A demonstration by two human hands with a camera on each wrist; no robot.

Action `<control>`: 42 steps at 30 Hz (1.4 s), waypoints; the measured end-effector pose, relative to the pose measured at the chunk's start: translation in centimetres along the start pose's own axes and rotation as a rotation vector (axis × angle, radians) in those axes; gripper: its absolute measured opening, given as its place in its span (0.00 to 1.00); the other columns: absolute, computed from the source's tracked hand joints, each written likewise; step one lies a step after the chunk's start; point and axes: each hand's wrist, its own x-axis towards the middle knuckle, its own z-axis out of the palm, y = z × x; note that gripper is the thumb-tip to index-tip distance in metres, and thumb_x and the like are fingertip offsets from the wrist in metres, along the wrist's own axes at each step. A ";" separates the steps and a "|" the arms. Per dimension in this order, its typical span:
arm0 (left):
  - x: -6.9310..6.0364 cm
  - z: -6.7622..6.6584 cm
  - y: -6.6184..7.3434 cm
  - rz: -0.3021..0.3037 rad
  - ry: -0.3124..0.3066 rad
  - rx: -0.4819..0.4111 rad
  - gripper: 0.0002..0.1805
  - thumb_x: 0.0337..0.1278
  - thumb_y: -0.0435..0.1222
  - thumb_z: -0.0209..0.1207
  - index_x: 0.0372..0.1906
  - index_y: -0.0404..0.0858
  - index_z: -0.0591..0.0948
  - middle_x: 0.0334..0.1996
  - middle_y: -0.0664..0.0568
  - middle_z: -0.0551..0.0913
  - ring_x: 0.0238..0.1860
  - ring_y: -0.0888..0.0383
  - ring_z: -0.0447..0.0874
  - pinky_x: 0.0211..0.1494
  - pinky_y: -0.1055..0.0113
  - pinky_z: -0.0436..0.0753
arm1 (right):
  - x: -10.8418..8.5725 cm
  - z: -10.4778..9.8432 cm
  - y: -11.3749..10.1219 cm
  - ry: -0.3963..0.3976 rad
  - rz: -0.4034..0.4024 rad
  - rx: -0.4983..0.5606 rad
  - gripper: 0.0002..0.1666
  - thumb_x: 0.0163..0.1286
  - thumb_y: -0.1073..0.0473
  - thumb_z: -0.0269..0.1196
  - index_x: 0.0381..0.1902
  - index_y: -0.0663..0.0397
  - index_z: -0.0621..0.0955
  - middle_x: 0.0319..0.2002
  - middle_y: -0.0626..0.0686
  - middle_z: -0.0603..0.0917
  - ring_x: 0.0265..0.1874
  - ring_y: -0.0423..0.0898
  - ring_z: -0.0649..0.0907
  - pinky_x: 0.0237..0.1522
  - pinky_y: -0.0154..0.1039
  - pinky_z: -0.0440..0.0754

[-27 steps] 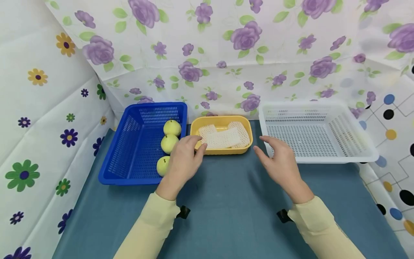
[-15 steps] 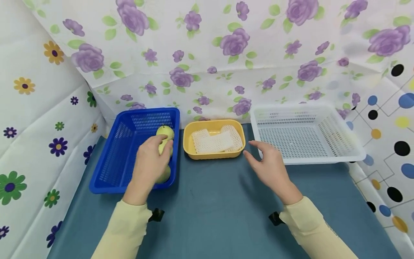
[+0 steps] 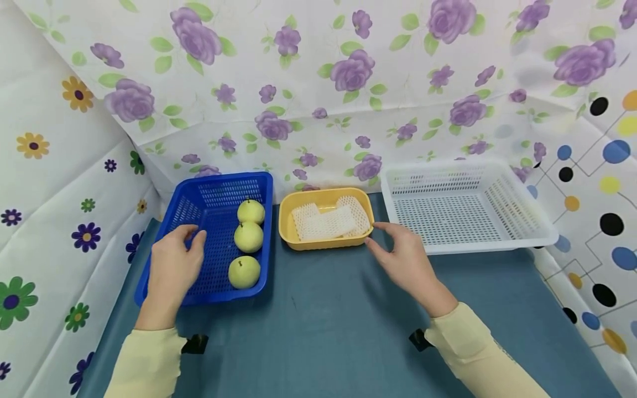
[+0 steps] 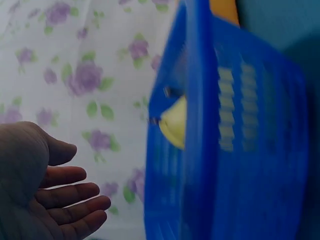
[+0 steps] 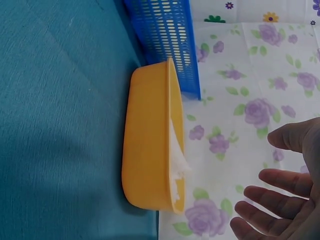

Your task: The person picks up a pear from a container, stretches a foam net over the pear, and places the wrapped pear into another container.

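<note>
My left hand point(image 3: 174, 271) hovers over the left side of the blue basket point(image 3: 269, 221), fingers loosely bent and holding nothing. Inside that basket, along its right side, three yellow-green pears lie in a row: a back pear point(image 3: 251, 211), a middle pear point(image 3: 248, 237) and a front pear point(image 3: 244, 272). My right hand point(image 3: 405, 260) is held beside the right end of the yellow tray point(image 3: 325, 244), thumb and fingers apart with nothing between them. White foam fruit nets point(image 3: 330, 223) lie in the tray. In the left wrist view, the palm point(image 4: 30, 185) faces the basket with relaxed fingers.
To the right stands a white perforated basket point(image 3: 463, 221). A blue-green cloth point(image 3: 318, 331) covers the table. Flowered sheets point(image 3: 298, 83) hang behind and at the left, and a dotted sheet point(image 3: 597, 221) hangs at the right.
My left hand has moved left, from near the yellow tray, across the pears, to the basket's left side. The right hand stays almost in place while the head view has shifted slightly.
</note>
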 end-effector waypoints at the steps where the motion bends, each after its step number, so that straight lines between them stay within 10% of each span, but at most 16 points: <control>1: 0.1 -0.2 -0.6 -0.018 -0.007 0.014 0.27 0.67 0.52 0.45 0.55 0.36 0.77 0.49 0.38 0.81 0.48 0.41 0.80 0.46 0.42 0.79 | 0.0 0.1 -0.1 -0.003 0.004 0.001 0.28 0.64 0.38 0.59 0.58 0.42 0.75 0.56 0.49 0.78 0.29 0.42 0.80 0.32 0.40 0.78; 20: 2.7 -2.9 -9.7 -0.239 -0.106 0.173 0.28 0.66 0.46 0.49 0.54 0.23 0.74 0.46 0.28 0.78 0.45 0.37 0.77 0.44 0.44 0.78 | 0.8 0.7 -0.2 -0.023 0.006 0.005 0.32 0.63 0.32 0.54 0.58 0.42 0.75 0.56 0.48 0.79 0.29 0.40 0.79 0.32 0.38 0.76; 30: 3.3 -2.8 -11.4 -0.335 -0.223 0.191 0.28 0.66 0.48 0.49 0.51 0.25 0.76 0.49 0.27 0.77 0.43 0.37 0.78 0.39 0.46 0.80 | 1.5 1.1 -0.4 -0.037 0.006 0.016 0.28 0.64 0.39 0.58 0.58 0.44 0.75 0.56 0.49 0.79 0.11 0.43 0.70 0.20 0.37 0.72; 42: 4.1 -3.3 -12.2 -0.393 -0.280 0.096 0.29 0.65 0.50 0.50 0.52 0.27 0.78 0.49 0.29 0.78 0.41 0.42 0.79 0.33 0.59 0.79 | 2.4 1.5 -1.4 -0.051 -0.025 0.025 0.27 0.64 0.39 0.59 0.57 0.44 0.76 0.55 0.49 0.80 0.18 0.44 0.75 0.28 0.39 0.76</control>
